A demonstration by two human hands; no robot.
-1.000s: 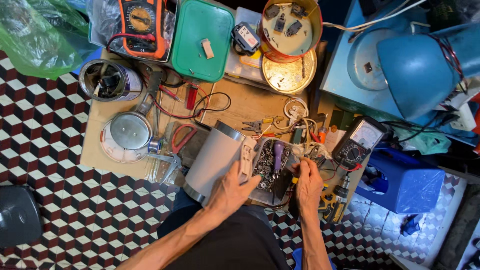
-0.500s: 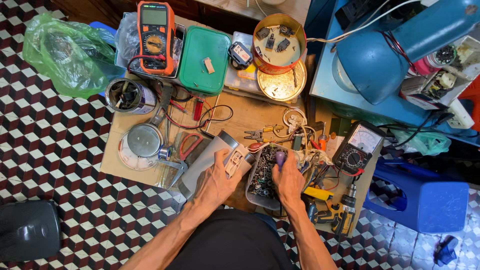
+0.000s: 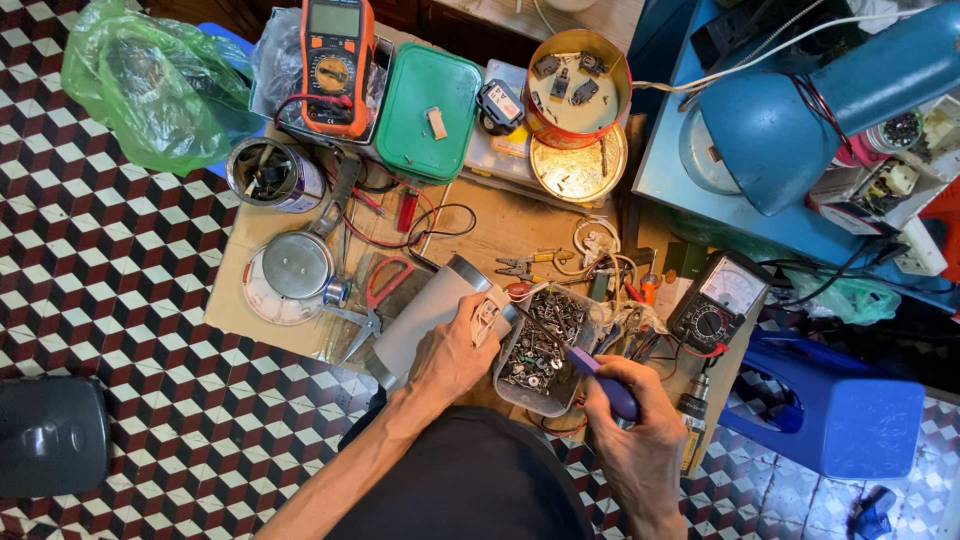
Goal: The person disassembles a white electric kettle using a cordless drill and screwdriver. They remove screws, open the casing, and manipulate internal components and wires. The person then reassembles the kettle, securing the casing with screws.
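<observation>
From my remote feed: a cylinder (image 3: pixel 425 315) lies at the tabletop's (image 3: pixel 500 225) near edge, a tray of screws (image 3: pixel 540 345) just right of it, a meter (image 3: pixel 722 305) at the right edge, scissors (image 3: pixel 372 300) left.

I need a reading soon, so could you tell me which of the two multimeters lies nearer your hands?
The black needle-dial multimeter, right of the screw tray; the orange digital one lies at the far edge.

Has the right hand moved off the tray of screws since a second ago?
Yes. The right hand, gripping a purple-handled tool, has pulled back toward the body, below the tray of screws.
</observation>
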